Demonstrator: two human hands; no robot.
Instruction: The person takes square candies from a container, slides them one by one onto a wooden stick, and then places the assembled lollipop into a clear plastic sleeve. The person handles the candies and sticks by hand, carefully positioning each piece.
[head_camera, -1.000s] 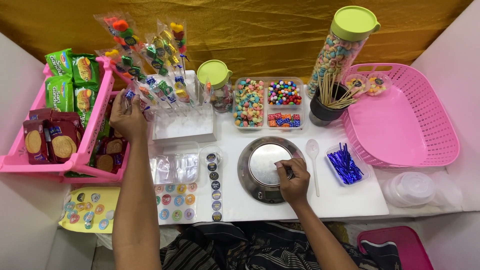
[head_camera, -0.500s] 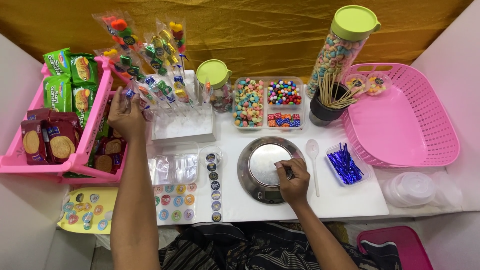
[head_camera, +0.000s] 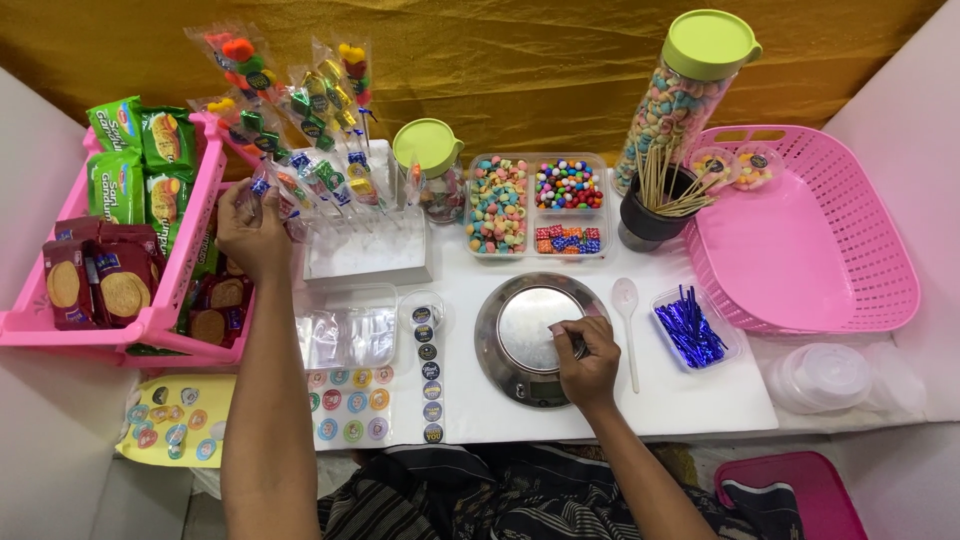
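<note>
My left hand (head_camera: 255, 232) is closed around the wrapped end of one candy skewer (head_camera: 272, 190), gripping it where it stands among the other wrapped skewers (head_camera: 320, 120) that rise from the white foam block (head_camera: 365, 255) at the back left of the worktop (head_camera: 700, 400). My right hand (head_camera: 588, 355) is curled loosely with its fingertips (head_camera: 560, 330) resting on the right side of the round metal scale (head_camera: 530, 335), which sits near the front middle of the worktop; I cannot tell whether those fingers pinch anything small. Just right of the scale I see a white plastic spoon (head_camera: 628, 325) lying lengthwise, and beside that a clear tub of blue twist ties (head_camera: 690, 328). Behind the scale is a clear divided tray of coloured sweets (head_camera: 535, 205), with a small green-lidded jar (head_camera: 430, 170) to its left and a dark cup of wooden sticks (head_camera: 655, 205) to its right. A tall green-lidded jar of cereal rings (head_camera: 685, 90) stands behind the cup. The big pink basket (head_camera: 830, 290) fills the right side, holding two small filled cups (head_camera: 735, 165) at its back edge. On my left a pink rack (head_camera: 30, 325) holds packets of biscuits (head_camera: 95, 285). Sheets of round stickers (head_camera: 350, 405) lie in front of my left forearm.
</note>
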